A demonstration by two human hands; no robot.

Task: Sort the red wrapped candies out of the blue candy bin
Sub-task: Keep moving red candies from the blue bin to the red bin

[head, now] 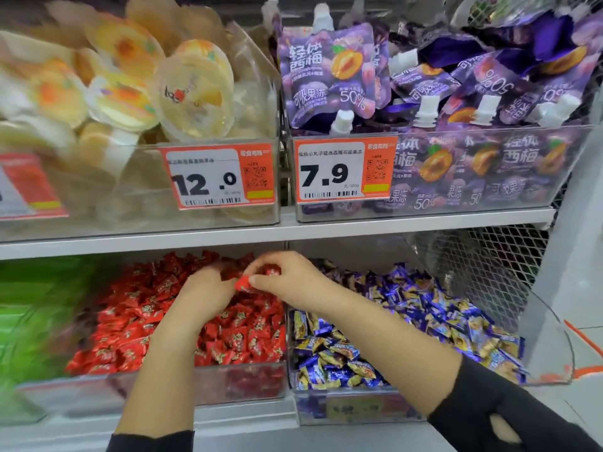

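Note:
On the lower shelf, a clear bin [208,383] heaped with red wrapped candies [137,308] stands left of a clear bin [326,396] heaped with blue wrapped candies [424,308]. Both my hands hover over the red bin. My right hand [287,278] pinches a red candy [243,283] between thumb and fingers, and a second red candy [272,271] shows inside its curled fingers. My left hand [205,295] reaches to the pinched candy from the left with curled fingers; whether it grips the candy I cannot tell.
The upper shelf [293,230] overhangs the bins, carrying a clear bin of yellow jelly cups [192,99] and one of purple spouted pouches [329,73]. A green bin [36,314] lies left of the red one. Wire mesh [489,265] closes the right side.

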